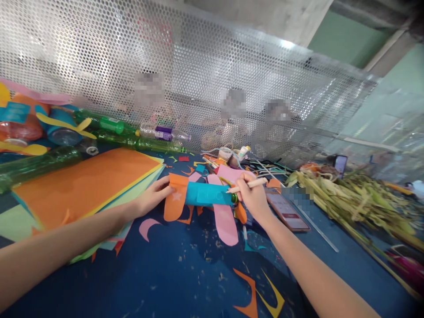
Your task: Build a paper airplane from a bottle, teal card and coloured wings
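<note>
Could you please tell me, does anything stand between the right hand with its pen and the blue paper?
Nothing visible stands between the right hand with its pen and the blue paper. The left hand is at the orange paper, and the phone lies to the other side.

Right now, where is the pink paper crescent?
In the head view, the pink crescent lies on the blue table, on the person's left, just below the left hand and left of the orange paper flap with the star.
</note>
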`<state>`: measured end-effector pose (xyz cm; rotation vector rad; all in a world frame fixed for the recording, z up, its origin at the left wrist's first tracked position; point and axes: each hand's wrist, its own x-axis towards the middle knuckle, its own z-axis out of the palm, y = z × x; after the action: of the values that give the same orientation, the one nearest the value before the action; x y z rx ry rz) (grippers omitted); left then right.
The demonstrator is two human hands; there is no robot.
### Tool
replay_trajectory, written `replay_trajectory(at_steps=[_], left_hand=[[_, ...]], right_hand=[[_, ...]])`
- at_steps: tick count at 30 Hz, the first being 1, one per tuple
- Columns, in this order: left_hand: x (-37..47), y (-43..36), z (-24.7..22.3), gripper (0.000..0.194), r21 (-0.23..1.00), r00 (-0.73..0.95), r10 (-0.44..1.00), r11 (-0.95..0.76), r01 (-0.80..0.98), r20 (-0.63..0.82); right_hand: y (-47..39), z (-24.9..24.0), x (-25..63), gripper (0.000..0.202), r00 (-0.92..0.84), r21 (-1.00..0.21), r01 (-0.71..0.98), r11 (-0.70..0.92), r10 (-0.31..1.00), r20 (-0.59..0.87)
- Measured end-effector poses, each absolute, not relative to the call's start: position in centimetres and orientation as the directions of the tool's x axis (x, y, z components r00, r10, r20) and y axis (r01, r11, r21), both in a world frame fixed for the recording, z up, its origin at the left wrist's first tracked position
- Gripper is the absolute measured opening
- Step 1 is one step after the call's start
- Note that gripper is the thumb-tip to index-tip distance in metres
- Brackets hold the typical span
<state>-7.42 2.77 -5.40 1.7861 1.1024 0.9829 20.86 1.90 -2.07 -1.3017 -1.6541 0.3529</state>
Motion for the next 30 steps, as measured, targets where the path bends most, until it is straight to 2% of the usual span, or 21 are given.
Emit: replay_trajectory(at_steps=[9,14,23,30], left_hand=[[-7.8,3.3,-6.2,0.039,0.932,0.344,0.916,-0.289,0.217,0.204],[-7.8,3.3,-6.4,0.041,0.927,0.330,0.924,-0.283,0.246,0.195],[-7.8,3.6,-6.8,0.042,0.934,0.361,0.903,-0.312,0.175,0.234],[-7.7,3.5,-6.5,0.040,0.937,0.356,0.906,-0.304,0.175,0.227]], right_hand=[[1.8,-2.3,20.6,0.029,-0.020,-0.747,0.551,0.372,0.901,0.434],[1.9,-2.6,20.8,0.029,-0.042,-0.742,0.556,0.376,0.904,0.426],[1.9,-2.0,21.2,0.031,-0.049,-0.622,0.677,0.394,0.867,0.497],[1.8,-1.3,21.5,0.028,-0.009,-0.608,0.684,0.404,0.838,0.546]])
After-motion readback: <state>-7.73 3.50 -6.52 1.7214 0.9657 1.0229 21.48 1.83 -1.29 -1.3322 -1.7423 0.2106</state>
